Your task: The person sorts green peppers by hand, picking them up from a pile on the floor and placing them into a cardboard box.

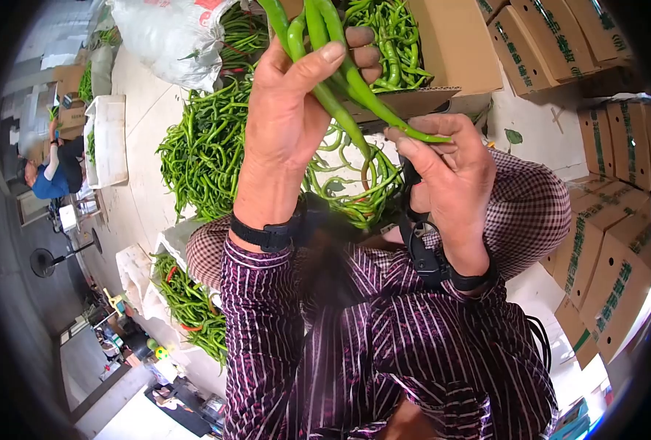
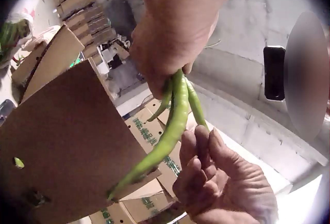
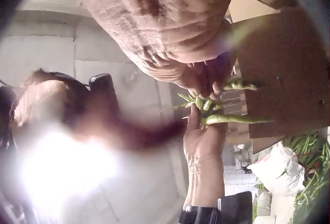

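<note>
My left hand (image 1: 285, 103) grips several long green chili peppers (image 1: 330, 103), its thumb lying across them. My right hand (image 1: 454, 172) pinches the thin end of one of these peppers between thumb and fingers. In the left wrist view the peppers (image 2: 175, 121) stick out of the left fist, with the right hand (image 2: 227, 188) close below. The right wrist view has both hands nearly together around the peppers (image 3: 232, 118). Just beyond the hands stands an open cardboard box (image 1: 457, 44) with green peppers inside. A large heap of green peppers (image 1: 204, 150) lies left of my left forearm.
A white plastic sack (image 1: 171, 37) lies at the upper left. More peppers (image 1: 193, 308) sit in a white bag by my left elbow. Printed cartons (image 1: 604, 242) are stacked at the right. Another person (image 1: 50, 172) is at the far left near a white crate (image 1: 109, 139).
</note>
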Motion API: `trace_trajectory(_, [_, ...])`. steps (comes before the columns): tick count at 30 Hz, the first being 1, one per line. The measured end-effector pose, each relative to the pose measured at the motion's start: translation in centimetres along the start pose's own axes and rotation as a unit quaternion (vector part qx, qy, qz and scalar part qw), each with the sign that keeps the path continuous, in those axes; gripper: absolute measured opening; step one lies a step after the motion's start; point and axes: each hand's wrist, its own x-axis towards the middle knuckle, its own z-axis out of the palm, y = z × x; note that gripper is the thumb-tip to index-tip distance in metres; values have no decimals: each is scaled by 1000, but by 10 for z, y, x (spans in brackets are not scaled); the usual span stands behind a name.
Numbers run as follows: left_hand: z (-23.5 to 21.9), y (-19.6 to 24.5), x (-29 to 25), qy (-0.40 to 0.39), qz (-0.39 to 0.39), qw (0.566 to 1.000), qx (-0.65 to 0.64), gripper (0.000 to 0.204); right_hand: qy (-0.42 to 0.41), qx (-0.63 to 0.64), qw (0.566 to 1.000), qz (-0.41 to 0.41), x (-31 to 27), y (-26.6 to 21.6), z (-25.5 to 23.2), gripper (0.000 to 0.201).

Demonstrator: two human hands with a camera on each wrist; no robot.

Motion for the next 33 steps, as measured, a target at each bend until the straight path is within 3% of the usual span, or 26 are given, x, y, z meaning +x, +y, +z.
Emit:
trace_trajectory(1, [-3, -2, 5, -33, -1, 999, -16, 40, -10, 55, 998, 29, 1, 0, -1, 20])
trace_trajectory(7, [8, 0, 10, -34, -21, 999, -8, 36, -15, 152, 984, 89, 4, -2, -6, 21])
trace_trajectory(11, [10, 15, 21, -33, 21, 999, -18, 34, 31, 180, 981, 66, 6, -3, -3, 18])
trace_trajectory(12, [-9, 24, 31, -22, 25, 999, -41, 32, -6, 181, 981, 74, 4, 4, -8, 16])
trace_trajectory(14, [-15, 45, 49, -99, 40, 984, -141, 28, -44, 182, 979, 80, 1, 9, -13, 15])
trace_trajectory(15, [-16, 53, 56, -100, 41, 984, -140, 28, -78, 165, 980, 80, 1, 9, -13, 14])
trace_trajectory(18, [-17, 59, 73, -55, 46, 988, -135, 26, -128, 146, 977, 87, 1, 11, -13, 13])
trace_trajectory(20, [-13, 39, 79, 20, 71, 997, -19, 20, -172, 145, 966, 127, 3, 11, -13, 12])
trace_trajectory(21, [-13, 34, 81, 2, 22, 1000, -17, 23, -180, 137, 967, 119, 3, 16, -12, 14])
trace_trajectory(22, [-22, 28, 92, -49, -16, 994, -91, 28, -181, 136, 967, 118, 3, 16, -11, 14])
trace_trajectory(24, [-26, 3, 101, 28, -17, 998, -52, 29, -177, 99, 972, 119, 3, 14, -10, 16])
trace_trajectory(28, [-25, -16, 111, -50, -38, 996, -69, 29, -121, 33, 989, 83, 5, 7, -12, 15])
trace_trajectory(29, [-23, -16, 116, -52, -36, 996, -70, 29, -123, 58, 986, 95, 7, 6, -12, 15])
trace_trajectory(31, [-19, -14, 126, 19, -67, 997, -45, 28, -138, 73, 981, 115, 9, 9, -12, 15])
trace_trajectory(32, [-21, -14, 134, -27, -94, 995, -24, 28, -151, 89, 975, 136, 9, 12, -11, 15])
trace_trajectory(33, [-20, -22, 138, 5, -114, 993, -14, 28, -153, 88, 975, 138, 8, 13, -10, 15])
